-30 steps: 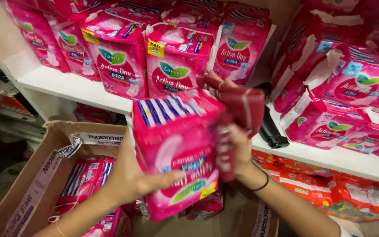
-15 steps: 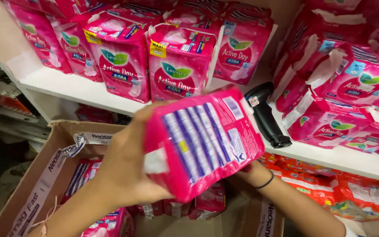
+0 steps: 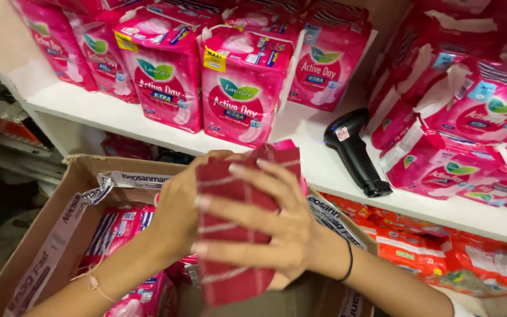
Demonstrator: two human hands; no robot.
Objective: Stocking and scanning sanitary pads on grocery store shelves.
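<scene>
Head view: red cloth (image 3: 236,235) pressed between left hand (image 3: 178,211), right hand (image 3: 271,232).

Dark red cloth (image 3: 236,235) at centre frame, crossed by thin pale lines in a loose check; a sliver of pink pack (image 3: 289,145) shows above it. Packs on the shelf (image 3: 165,82), upper left and centre: bright pink with white patches, a green leaf mark, blue bands, a yellow corner tag on the centre pack (image 3: 243,85). Packs at upper right (image 3: 470,117): same pink, white tops, small blue labels. Shelf (image 3: 89,108): white. Scanner (image 3: 354,149) right of centre: black with a small white sticker. Cardboard box (image 3: 48,235) at lower left: brown, white tape with dark print; pink packs with blue-and-white stripes (image 3: 115,235) inside. Lower right: orange packs (image 3: 418,246). Black band (image 3: 348,261) on the right wrist, pale cord (image 3: 92,280) on the left.
</scene>
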